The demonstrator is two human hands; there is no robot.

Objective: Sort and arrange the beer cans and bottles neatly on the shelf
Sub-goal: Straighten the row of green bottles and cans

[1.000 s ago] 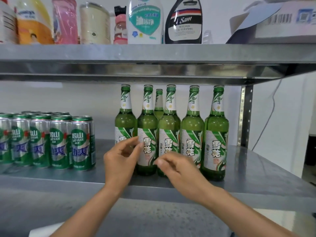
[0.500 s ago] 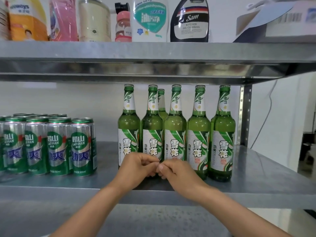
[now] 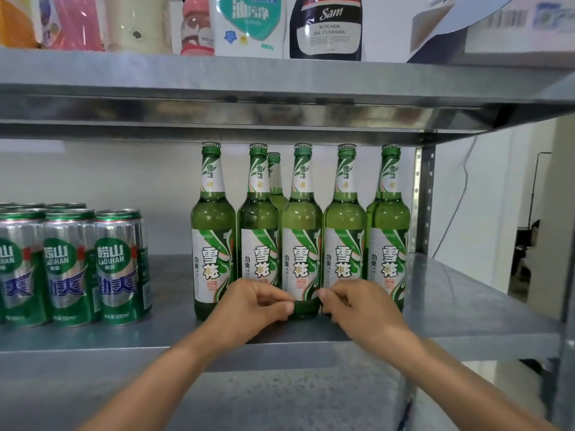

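Observation:
Several green glass beer bottles with white labels stand upright in a front row on the metal shelf, and one more bottle stands behind them. Silver-green beer cans are grouped at the shelf's left. My left hand and my right hand sit low at the front of the row with curled fingers. Their fingertips press the base of the middle bottle from either side. The hands hide the bases of the bottles beside it.
The upper shelf hangs just above the bottle caps and carries cleaning bottles and a cardboard box. A perforated upright post stands right of the bottles. Bare shelf lies between cans and bottles, and to the right.
The view has moved closer. My hands, touching each other in front of the bottles half a second ago, have parted and now flank the middle bottle's base.

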